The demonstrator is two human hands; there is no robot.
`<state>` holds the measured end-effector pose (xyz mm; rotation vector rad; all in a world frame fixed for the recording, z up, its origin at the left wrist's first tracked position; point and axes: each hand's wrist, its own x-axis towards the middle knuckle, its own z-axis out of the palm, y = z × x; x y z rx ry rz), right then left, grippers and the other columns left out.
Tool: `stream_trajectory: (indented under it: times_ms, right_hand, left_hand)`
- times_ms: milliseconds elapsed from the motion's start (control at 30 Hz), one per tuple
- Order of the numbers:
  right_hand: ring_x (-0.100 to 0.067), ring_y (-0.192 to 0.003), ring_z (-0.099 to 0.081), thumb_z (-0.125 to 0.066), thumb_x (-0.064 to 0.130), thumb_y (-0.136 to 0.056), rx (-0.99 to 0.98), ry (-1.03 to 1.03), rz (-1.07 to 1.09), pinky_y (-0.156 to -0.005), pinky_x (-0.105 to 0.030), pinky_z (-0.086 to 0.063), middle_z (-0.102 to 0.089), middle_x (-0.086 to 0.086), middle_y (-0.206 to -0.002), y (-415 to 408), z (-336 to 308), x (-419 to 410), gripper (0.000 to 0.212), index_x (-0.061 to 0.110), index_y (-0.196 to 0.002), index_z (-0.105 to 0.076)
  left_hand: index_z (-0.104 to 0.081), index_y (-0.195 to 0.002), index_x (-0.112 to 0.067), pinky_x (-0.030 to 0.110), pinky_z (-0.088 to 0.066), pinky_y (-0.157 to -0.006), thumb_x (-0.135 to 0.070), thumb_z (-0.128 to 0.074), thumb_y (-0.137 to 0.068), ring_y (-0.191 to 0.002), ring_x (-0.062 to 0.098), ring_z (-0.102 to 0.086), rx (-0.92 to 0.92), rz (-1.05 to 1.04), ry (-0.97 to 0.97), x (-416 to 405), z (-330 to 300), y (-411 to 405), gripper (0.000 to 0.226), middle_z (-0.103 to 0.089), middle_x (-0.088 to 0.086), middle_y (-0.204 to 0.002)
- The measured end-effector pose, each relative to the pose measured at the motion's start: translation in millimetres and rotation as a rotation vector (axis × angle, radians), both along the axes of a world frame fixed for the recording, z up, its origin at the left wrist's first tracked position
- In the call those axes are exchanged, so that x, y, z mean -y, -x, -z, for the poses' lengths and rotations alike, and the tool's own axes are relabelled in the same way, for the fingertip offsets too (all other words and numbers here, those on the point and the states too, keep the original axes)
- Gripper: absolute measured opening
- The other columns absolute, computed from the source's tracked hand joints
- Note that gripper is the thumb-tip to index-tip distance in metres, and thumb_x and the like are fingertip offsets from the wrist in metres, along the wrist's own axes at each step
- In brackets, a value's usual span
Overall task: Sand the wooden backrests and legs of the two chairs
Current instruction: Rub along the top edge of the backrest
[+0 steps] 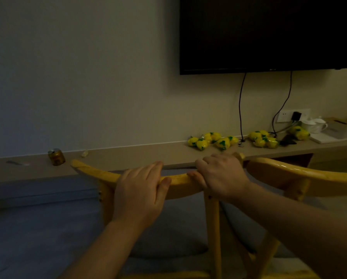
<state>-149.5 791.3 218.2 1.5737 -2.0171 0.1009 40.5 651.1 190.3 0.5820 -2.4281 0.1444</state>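
Progress on the sanding cannot be confirmed from this view: you have both hands on the curved top rail (180, 181) of the nearer chair, yet no sandpaper or sanding block shows in or under either hand. Your left hand (140, 195) lies over the rail left of centre, fingers draped across its top and the thumb pressed along its near face, gripping the wood itself. Your right hand (222, 175) curls over the rail just to the right, fingers hooked over the far edge and thumb on the near side; whether it hides an abrasive beneath the palm I cannot tell. The rail stands before the long shelf (128, 156), with its centre post (212, 228) dropping below your right wrist. The second chair's backrest (301, 174) sits just beside it at right, untouched by either hand. Both rails look glossy and evenly yellow in the dim light, with no dull patches or dust visible, so I judge the work to be at or near its beginning: both backrests and every leg appear outstanding, the legs largely out of frame.
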Motion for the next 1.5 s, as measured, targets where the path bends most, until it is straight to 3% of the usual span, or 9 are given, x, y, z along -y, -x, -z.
stream_trajectory:
  times_ms: [133, 300, 400, 500, 700, 867, 1067, 1367, 1500]
  right_hand:
    - [-0.031, -0.062, -0.060, -0.034, 0.051, -0.102, 0.007, 0.188, -0.055, -0.054, -0.038, -0.044, -0.063, -0.006, -0.070, -0.8, 10.8, 0.4, 0.052, 0.016, -0.078, -0.064]
    - [-0.031, -0.077, -0.059, -0.034, 0.052, -0.100, 0.139, 0.151, -0.149, -0.062, -0.040, -0.047, -0.062, -0.010, -0.102, 24.7, -1.8, -16.9, 0.050, 0.011, -0.104, -0.063]
    - [-0.032, -0.076, -0.058, -0.031, 0.047, -0.103, 0.054, 0.156, -0.106, -0.068, -0.041, -0.044, -0.062, -0.009, -0.081, 31.1, 0.6, -20.6, 0.051, 0.014, -0.083, -0.063]
    - [-0.031, -0.070, -0.059, -0.037, 0.049, -0.100, 0.026, 0.195, -0.089, -0.062, -0.040, -0.045, -0.061, -0.006, -0.073, 12.2, 8.1, -8.1, 0.045, 0.018, -0.078, -0.060]
    - [-0.027, -0.065, -0.058, -0.034, 0.060, -0.102, -0.069, 0.142, -0.134, -0.058, -0.037, -0.041, -0.060, -0.002, -0.078, -22.3, 21.3, 24.0, 0.045, 0.024, -0.092, -0.061]
    - [-0.028, -0.066, -0.060, -0.031, 0.057, -0.099, -0.121, 0.083, -0.113, -0.059, -0.036, -0.044, -0.061, -0.004, -0.075, 14.4, 8.8, -3.1, 0.051, 0.019, -0.083, -0.061]
    - [-0.033, -0.073, -0.060, -0.015, 0.060, -0.099, 0.021, 0.212, 0.080, -0.069, -0.040, -0.041, -0.064, -0.006, -0.072, 5.5, 6.9, 3.2, 0.066, 0.021, -0.073, -0.062]
    - [-0.032, -0.064, -0.062, -0.028, 0.056, -0.100, -0.024, 0.212, -0.098, -0.053, -0.038, -0.047, -0.064, -0.007, -0.071, -0.3, 11.6, 7.1, 0.059, 0.016, -0.075, -0.063]
    - [-0.032, -0.065, -0.060, -0.024, 0.055, -0.100, -0.043, 0.225, -0.023, -0.057, -0.033, -0.031, -0.062, -0.006, -0.068, 22.6, 5.4, -4.4, 0.061, 0.018, -0.071, -0.061]
  left_hand:
    - [-0.070, -0.126, -0.015, 0.042, -0.047, -0.082, -0.048, -0.035, -0.103, -0.100, 0.027, -0.068, -0.031, -0.013, 0.026, -0.1, 2.9, 2.7, 0.053, -0.074, 0.002, -0.116]
    - [-0.072, -0.122, -0.017, 0.041, -0.046, -0.081, -0.049, -0.032, -0.104, -0.096, 0.028, -0.068, -0.072, -0.018, 0.041, 2.7, 7.5, 3.6, 0.053, -0.074, 0.001, -0.110]
    - [-0.072, -0.118, -0.018, 0.041, -0.045, -0.078, -0.052, -0.028, -0.105, -0.091, 0.028, -0.067, -0.099, -0.015, 0.055, 3.6, 10.1, 6.0, 0.057, -0.074, 0.000, -0.105]
    - [-0.073, -0.116, -0.019, 0.041, -0.042, -0.076, -0.052, -0.029, -0.105, -0.089, 0.027, -0.066, -0.109, -0.026, 0.077, 3.4, 10.3, 7.4, 0.055, -0.074, -0.001, -0.101]
    - [-0.072, -0.115, -0.017, 0.040, -0.043, -0.075, -0.044, -0.039, -0.102, -0.088, 0.027, -0.065, -0.112, 0.000, 0.080, 4.3, 11.2, 4.5, 0.045, -0.073, 0.000, -0.101]
    - [-0.073, -0.117, -0.019, 0.040, -0.046, -0.076, -0.050, -0.025, -0.106, -0.090, 0.026, -0.066, -0.135, 0.034, 0.054, 5.7, 11.6, 5.3, 0.058, -0.074, -0.001, -0.102]
    - [-0.073, -0.110, -0.022, 0.038, -0.038, -0.072, -0.049, -0.026, -0.107, -0.083, 0.024, -0.063, -0.205, 0.000, 0.112, 8.4, 17.9, 11.8, 0.054, -0.072, -0.002, -0.095]
    - [-0.073, -0.106, -0.019, 0.039, -0.039, -0.070, -0.045, -0.027, -0.108, -0.080, 0.027, -0.062, -0.220, 0.041, 0.129, 10.3, 17.7, 8.1, 0.053, -0.071, 0.000, -0.090]
    - [-0.072, -0.099, -0.021, 0.040, -0.039, -0.070, -0.045, -0.028, -0.107, -0.077, 0.028, -0.060, -0.241, 0.017, 0.141, 9.8, 18.9, 10.4, 0.051, -0.068, 0.000, -0.084]
